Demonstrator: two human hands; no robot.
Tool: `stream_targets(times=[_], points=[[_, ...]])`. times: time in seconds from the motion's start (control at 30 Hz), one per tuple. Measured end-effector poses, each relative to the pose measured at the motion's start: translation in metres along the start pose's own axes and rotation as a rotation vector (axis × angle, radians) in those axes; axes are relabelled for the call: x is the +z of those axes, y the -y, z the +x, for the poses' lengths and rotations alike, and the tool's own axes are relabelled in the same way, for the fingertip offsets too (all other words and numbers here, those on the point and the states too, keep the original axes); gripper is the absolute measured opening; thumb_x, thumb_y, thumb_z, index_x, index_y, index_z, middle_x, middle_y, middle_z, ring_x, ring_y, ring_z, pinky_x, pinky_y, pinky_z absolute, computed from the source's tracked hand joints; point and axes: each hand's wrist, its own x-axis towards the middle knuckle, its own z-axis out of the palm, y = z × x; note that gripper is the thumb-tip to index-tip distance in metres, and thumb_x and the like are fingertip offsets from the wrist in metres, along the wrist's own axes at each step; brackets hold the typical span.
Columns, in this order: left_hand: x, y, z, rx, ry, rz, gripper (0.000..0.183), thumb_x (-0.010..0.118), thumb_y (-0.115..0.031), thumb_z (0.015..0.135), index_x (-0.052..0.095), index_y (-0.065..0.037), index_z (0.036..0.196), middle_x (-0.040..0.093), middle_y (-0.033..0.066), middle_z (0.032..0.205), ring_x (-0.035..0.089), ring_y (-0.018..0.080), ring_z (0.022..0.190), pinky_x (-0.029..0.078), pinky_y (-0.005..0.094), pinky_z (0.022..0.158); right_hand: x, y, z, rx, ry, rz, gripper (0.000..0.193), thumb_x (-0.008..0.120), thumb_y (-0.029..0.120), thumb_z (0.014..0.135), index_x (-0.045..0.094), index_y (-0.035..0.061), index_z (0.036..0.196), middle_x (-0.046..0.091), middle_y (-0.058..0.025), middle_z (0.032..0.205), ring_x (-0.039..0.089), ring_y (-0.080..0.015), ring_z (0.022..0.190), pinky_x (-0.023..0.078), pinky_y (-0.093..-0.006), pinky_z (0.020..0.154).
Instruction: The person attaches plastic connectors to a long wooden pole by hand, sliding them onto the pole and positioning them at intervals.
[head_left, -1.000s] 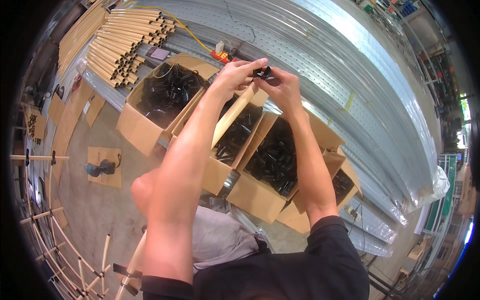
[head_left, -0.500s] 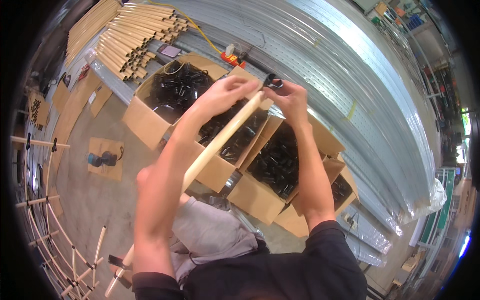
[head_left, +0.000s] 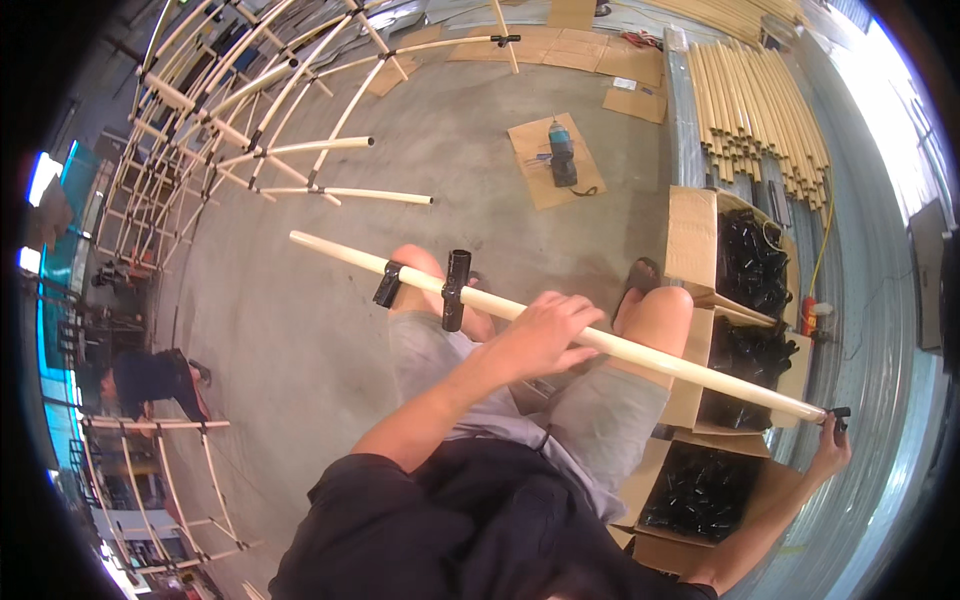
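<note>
A long cream pipe (head_left: 690,370) stretches across above my lap, its left end farther off than its right. My left hand (head_left: 548,335) is closed around it near the middle. At the pipe's right end, my right hand (head_left: 832,452) pinches a small black pipe connector (head_left: 838,414). Two more black connectors sit on the left part of the pipe: a tube-shaped one (head_left: 457,290) standing crosswise, and another (head_left: 387,285) nearer the left end, tilted downward. My right fingertips are partly hidden behind the connector.
Open cardboard boxes (head_left: 690,245) of black connectors (head_left: 750,262) line my right side. Beyond them lie stacked cream pipes (head_left: 755,110). A cordless drill (head_left: 562,155) rests on cardboard (head_left: 530,130) ahead. Assembled pipe frames (head_left: 262,150) stand at left, where another person (head_left: 155,385) bends over.
My view has turned left. The pipe now lies crosswise over my lap. My left hand has moved from the connector end to the pipe's middle, while my right hand stays at that end.
</note>
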Motion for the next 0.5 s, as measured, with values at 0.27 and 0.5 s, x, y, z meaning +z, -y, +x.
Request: stream_targets(times=[0.27,0.5], points=[[0.030,0.053,-0.007,-0.060,0.076,0.192,0.047,0.077,-0.021,0.079,0.064,-0.006,0.122,0.067,0.0135,0.117,0.060,0.0318,0.114,0.041,0.0464,0.106,0.003,0.039,-0.010,-0.054,-0.005,-0.016,0.027,0.079,0.022,0.086,0.077,0.0007,0.103,0.073,-0.0048,0.081,0.063,-0.0096,0.071,0.049,-0.0247,0.064],[0.030,0.046,-0.024,-0.140,-0.042,0.218,0.034,0.068,-0.011,0.076,0.064,-0.006,0.109,0.066,0.0123,0.100,0.061,0.0328,0.098,0.042,0.0487,0.098,0.026,0.060,-0.016,-0.078,-0.128,-0.071,0.023,0.083,0.020,0.081,0.078,0.0032,0.097,0.071,-0.0023,0.072,0.058,-0.0067,0.067,0.046,-0.0259,0.063]])
